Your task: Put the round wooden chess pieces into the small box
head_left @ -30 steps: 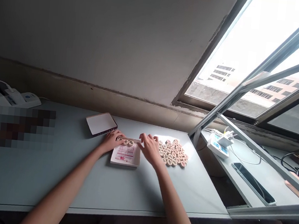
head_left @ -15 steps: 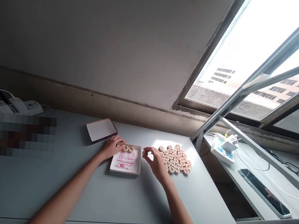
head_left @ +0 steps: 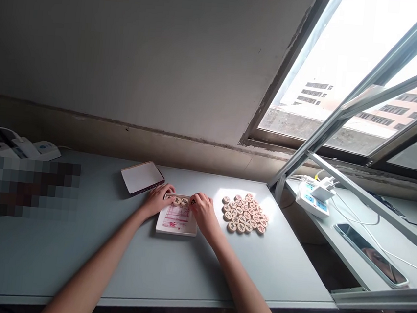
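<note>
A shallow white box (head_left: 176, 231) lies on the table, with a pink-marked sheet (head_left: 176, 217) in it. Round wooden pieces (head_left: 184, 201) with black characters form a row along its far side. My right hand (head_left: 202, 210) pinches another round piece (head_left: 193, 202) at the box's far right corner. At the far left corner, my left hand (head_left: 158, 201) rests with its fingers apart on the rim, its thumb near the leftmost piece. Several round pieces with red or black characters (head_left: 242, 218) lie flat in a group right of the box.
An open box lid (head_left: 142, 176) lies behind the left hand. Power strips with plugs stand at the far left (head_left: 47, 151) and on the right shelf (head_left: 313, 201). A phone (head_left: 371, 253) lies on that shelf. A metal frame (head_left: 304, 156) rises beside the table's right edge.
My right hand has moved left with its piece, from outside the box to its far right corner. My left hand has stayed at the far left corner.
</note>
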A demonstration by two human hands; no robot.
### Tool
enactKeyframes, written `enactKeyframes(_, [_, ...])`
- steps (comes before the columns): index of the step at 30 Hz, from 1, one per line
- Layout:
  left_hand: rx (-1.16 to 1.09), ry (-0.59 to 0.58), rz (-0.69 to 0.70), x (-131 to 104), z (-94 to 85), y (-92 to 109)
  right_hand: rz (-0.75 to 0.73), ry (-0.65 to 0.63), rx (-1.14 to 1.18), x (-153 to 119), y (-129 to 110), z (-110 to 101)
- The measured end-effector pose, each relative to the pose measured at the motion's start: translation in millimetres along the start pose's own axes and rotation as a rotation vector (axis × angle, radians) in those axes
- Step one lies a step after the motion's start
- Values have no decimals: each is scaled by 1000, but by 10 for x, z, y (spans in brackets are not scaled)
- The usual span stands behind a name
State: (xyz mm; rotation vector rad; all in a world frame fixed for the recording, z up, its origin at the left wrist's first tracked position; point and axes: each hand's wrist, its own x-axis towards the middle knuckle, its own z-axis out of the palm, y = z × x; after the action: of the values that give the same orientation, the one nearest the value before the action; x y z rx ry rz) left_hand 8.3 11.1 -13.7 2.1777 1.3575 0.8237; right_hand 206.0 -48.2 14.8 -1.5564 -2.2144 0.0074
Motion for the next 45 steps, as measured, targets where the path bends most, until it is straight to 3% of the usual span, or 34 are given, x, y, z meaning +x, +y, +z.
enactKeyframes(10, [-34,42,-7,-17,18,-22,119,-1,17,-9,5,7])
enactKeyframes(14, [-109,58,-15,-27,27,-44,84,23,6,-35,35,-33])
enactKeyframes(17, [-154,59,-8,-33,25,-58,72,83,-55,-68,199,-154])
enactKeyframes(21, [-139,73,-2,-37,9,-46,278,196,-246,-172,549,-302])
enactKeyframes(25, [-32,60,43,-43,-11,-5,332,144,-311,-270,695,-303])
enactKeyframes(33, [11,51,62,-91,-53,7,312,85,-227,-229,547,-255])
enactKeyframes(37, [-44,-2,41,-89,-58,7,307,41,141,-221,413,-346])
enactKeyframes(41, [-128,-18,-3,-74,-82,19,127,-35,479,-148,46,-343])
enactKeyframes(45, [-223,-63,-23,-58,-143,0,-62,-96,358,21,-380,-121])
